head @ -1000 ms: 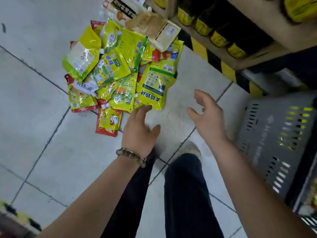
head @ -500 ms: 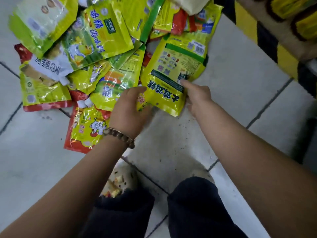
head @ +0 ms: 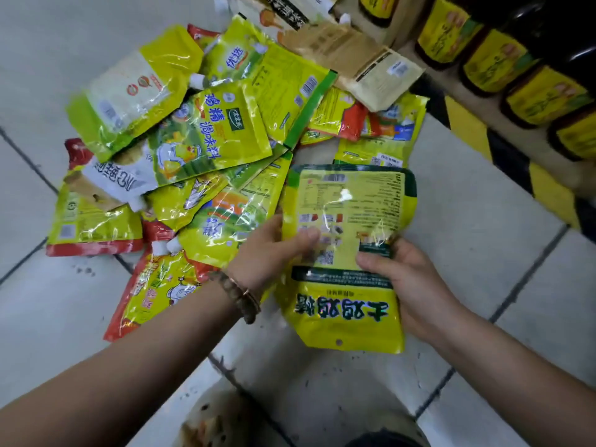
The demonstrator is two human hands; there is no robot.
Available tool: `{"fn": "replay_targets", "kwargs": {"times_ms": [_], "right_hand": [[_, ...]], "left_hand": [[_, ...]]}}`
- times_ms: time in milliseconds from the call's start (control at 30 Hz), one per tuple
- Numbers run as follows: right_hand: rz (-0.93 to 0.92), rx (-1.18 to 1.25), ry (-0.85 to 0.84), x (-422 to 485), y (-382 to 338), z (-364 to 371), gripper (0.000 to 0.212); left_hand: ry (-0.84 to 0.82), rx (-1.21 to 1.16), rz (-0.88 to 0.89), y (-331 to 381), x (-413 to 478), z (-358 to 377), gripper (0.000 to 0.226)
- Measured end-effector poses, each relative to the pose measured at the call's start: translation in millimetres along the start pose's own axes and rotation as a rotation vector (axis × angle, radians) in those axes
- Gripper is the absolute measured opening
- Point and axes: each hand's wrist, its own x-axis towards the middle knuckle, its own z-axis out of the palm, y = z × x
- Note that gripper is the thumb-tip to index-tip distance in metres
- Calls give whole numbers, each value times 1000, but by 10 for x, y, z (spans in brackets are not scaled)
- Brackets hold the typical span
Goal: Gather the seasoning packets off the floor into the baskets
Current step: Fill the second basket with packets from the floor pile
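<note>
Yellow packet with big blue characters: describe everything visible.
The packet is glossy yellow plastic with a dark green band, large blue characters upside down to the camera, and a small hole near its near edge. The right hand grips its right side, thumb on top. A second packet, back up, overlaps its far end; the left hand holds that.

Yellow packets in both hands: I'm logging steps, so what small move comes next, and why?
Probably lift the yellow packets clear of the pile and turn toward a basket: the left hand and right hand both grip them, and no basket is in view.
</note>
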Motion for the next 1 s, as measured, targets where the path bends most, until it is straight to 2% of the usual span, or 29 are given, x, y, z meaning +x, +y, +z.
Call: {"fn": "replay_targets", "kwargs": {"times_ms": [67, 100, 133, 167, 267, 300, 367, 400, 467, 500, 567, 600, 633, 700, 767, 867, 900, 1000], "right_hand": [[9, -2, -78, -42, 9, 90, 26], [30, -12, -93, -19, 12, 144, 24], [57, -18, -97, 37, 16, 191, 22], [82, -7, -90, 122, 26, 227, 20], [207, 39, -6, 370, 3, 380, 27], [251, 22, 7, 442, -8, 457, 26], [325, -12, -15, 596, 12, 675, 22], [348, -23, -24, 660, 27, 805, 20], [352, -67, -13, 810, 54, 1052, 18], [337, -110, 16, 870, 59, 1151, 18], [291, -219, 95, 951, 56, 1295, 25], [258, -250, 124, 991, 63, 1346, 34], [219, -263, 148, 1018, 64, 1393, 46], [126, -294, 199, 1100, 102, 1456, 63], [75, -326, 196, 1141, 133, 1484, 59], [16, -282, 184, 1097, 124, 1374, 42], [-13, -246, 185, 1037, 95, 1283, 37], [-85, -132, 189, 722, -53, 910, 36]], "left_hand": [[-61, -149, -169, 3, -30, -41, 99], [-43, -191, -190, -11, -34, -100, 110], [3, -202, -176, -6, -61, -150, 109], [77, -190, -143, -20, -63, -239, 98], [260, -199, 6, 11, -177, -566, 32], [317, -233, 39, -18, -179, -698, 30], [400, -316, 75, -9, -260, -902, 58], [438, -339, 86, 0, -297, -994, 58], [504, -354, 106, -32, -372, -1172, 27], [535, -340, 99, -75, -394, -1261, 25], [546, -319, 119, -89, -460, -1363, 75], [556, -316, 126, -101, -473, -1416, 91], [561, -331, 126, -121, -471, -1490, 84], [571, -369, 119, -131, -473, -1547, 55], [578, -373, 90, -141, -463, -1586, 59], [549, -407, 111, -88, -483, -1610, 72], [530, -414, 103, -68, -498, -1608, 69], [470, -355, 141, -65, -487, -1590, 25]]}}
